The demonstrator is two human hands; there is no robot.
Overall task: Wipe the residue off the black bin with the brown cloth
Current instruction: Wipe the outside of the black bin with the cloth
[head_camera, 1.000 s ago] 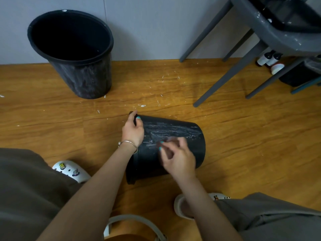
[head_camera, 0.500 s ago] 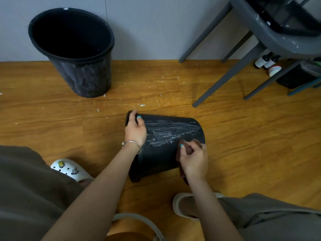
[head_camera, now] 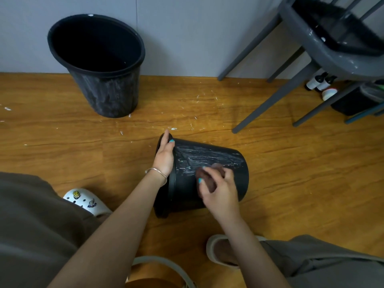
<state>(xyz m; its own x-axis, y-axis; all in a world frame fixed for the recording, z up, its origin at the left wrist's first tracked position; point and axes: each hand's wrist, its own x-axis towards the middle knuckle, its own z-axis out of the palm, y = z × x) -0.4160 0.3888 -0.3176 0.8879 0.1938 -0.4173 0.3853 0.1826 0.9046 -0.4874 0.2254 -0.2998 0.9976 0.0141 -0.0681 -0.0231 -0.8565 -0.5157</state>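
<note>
Black bin [head_camera: 232,163] sideways, left hand [head_camera: 164,156] gripping rim, right hand [head_camera: 220,192] clutching brown cloth [head_camera: 209,177].

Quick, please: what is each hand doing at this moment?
Left hand: grips the black bin at its rim.
Right hand: holds the brown cloth.

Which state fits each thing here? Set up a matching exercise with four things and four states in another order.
Things:
1. cloth
2. lying bin
3. upright bin
4. left hand

States:
A. stands by the wall, mouth up
B. on its side, streaked white
C. grips a bin's rim
D. bunched in the right hand, on the lying bin

Pairs: 1-D, 2-B, 3-A, 4-C
</note>
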